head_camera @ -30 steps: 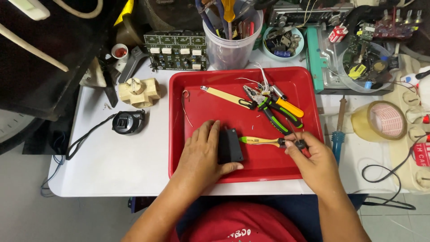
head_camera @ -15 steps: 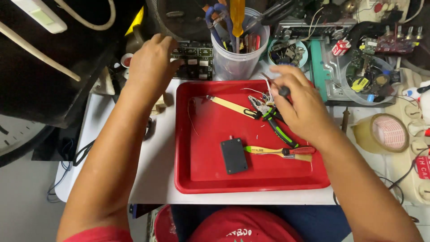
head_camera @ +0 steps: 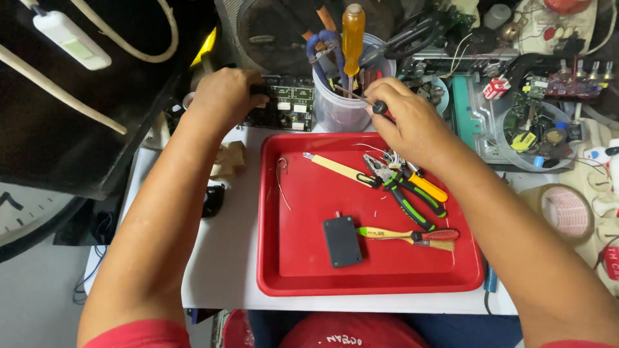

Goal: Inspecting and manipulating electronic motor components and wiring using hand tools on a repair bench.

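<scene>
Red plastic tray (head_camera: 284,270) on white table (head_camera: 219,270), holding black box (head_camera: 341,241), brush (head_camera: 412,236), pliers (head_camera: 403,193). Left hand (head_camera: 222,96) curled onto green circuit board (head_camera: 290,103) behind tray. Right hand (head_camera: 409,122) pinching black-tipped tool (head_camera: 371,103) beside clear tool cup (head_camera: 338,109).

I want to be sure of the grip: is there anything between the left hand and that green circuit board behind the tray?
Nothing visible stands between them. The left hand already rests on the left end of the green circuit board, fingers curled over its edge. The clear plastic cup of tools stands beside the board, on its right.
</scene>
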